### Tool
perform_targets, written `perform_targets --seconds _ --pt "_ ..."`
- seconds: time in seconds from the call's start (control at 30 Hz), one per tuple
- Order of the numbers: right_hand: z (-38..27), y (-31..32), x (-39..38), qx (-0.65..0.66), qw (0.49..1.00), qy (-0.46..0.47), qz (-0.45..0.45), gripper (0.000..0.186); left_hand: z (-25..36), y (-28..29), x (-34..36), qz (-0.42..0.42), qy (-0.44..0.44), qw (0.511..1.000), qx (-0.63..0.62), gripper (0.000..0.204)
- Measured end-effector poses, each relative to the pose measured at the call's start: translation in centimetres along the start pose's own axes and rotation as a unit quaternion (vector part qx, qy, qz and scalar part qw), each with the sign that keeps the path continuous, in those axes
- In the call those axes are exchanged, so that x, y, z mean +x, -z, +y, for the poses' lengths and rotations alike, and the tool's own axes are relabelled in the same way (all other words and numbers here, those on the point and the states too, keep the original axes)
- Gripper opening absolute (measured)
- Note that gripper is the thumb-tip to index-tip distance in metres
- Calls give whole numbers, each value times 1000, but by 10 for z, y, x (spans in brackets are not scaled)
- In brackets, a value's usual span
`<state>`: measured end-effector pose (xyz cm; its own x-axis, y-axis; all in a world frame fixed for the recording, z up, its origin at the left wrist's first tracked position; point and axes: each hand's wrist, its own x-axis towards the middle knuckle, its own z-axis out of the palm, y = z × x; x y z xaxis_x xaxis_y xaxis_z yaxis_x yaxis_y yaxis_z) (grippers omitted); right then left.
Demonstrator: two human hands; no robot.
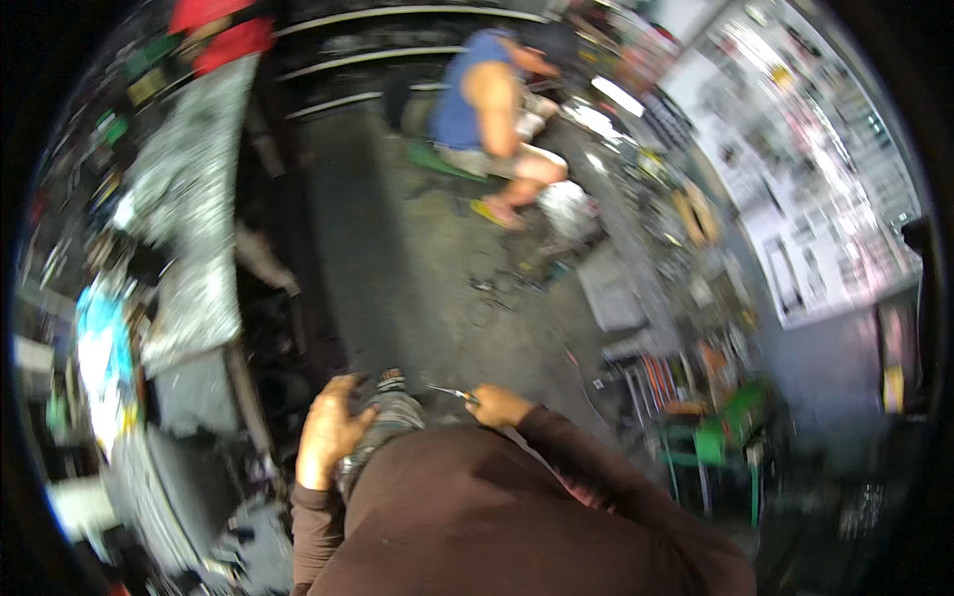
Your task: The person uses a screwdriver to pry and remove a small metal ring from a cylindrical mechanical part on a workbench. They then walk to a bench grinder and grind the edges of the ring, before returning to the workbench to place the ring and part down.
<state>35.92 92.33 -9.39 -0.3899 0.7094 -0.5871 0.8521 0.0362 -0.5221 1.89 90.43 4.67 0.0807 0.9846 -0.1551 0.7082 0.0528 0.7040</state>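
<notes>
My right hand (500, 406) is closed around a thin metal tool with an orange and dark handle (463, 394). Its narrow tip points left, away from my fist; blur hides its exact kind. In front of my left thigh, my left hand (331, 429) hangs with its thumb apart from the fingers and nothing visible in it. Just right of that hand show my patterned trouser leg (397, 409) and a foot (392, 378). Both forearms are in brown sleeves.
A cluttered workbench (636, 263) runs along the right, with a green machine (733, 422) near its close end. Ahead, a person in a blue sleeveless top (477, 84) sits low. Dark cables (492, 288) lie on the floor. A silvery-covered table (199, 209) stands left.
</notes>
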Motion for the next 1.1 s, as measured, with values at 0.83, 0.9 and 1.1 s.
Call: perform_targets --seconds 0.83,0.9,1.1 --pt "239 132 154 28 992 -125 12 36 -212 -173 38 -77 510 853 -77 46" --pt "240 116 186 25 997 -72 -10 36 -188 -169 12 -79 535 838 -69 47" --pt "201 33 282 126 991 0 -42 33 -166 -184 2 -98 570 813 -70 49"
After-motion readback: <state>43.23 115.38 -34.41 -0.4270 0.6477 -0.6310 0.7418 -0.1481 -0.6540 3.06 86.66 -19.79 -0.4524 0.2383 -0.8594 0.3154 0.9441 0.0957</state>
